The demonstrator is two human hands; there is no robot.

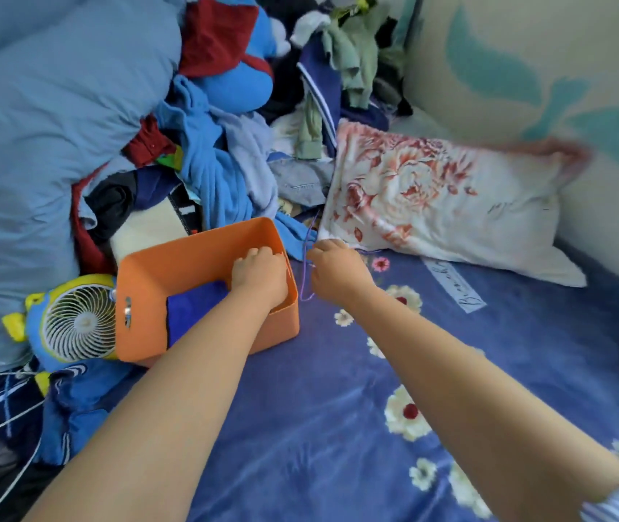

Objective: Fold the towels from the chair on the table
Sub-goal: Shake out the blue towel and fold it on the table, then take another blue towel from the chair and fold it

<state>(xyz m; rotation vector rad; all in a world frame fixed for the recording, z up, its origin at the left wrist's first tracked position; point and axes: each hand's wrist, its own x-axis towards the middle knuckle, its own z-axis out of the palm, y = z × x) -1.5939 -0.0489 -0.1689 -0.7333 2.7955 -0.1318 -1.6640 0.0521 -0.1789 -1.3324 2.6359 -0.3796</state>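
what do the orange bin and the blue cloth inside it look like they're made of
Orange bin: seemingly thin plastic, smooth and matte, with flat even walls and rounded corners. Blue cloth: looks like soft, napped fabric, perhaps microfibre or terry; its surface is dull and fuzzy, though blur hides the weave. The left hand reaches into the bin beside it.

Orange bin [202, 258] is showing smooth, matt plastic walls. Blue towel [191, 310] inside is presenting as soft, napped cloth. Floral bedspread [338, 408] is appearing as plush fabric with slight sheen. Small fan [74, 322], near left, is displaying glossy plastic with a white grille.
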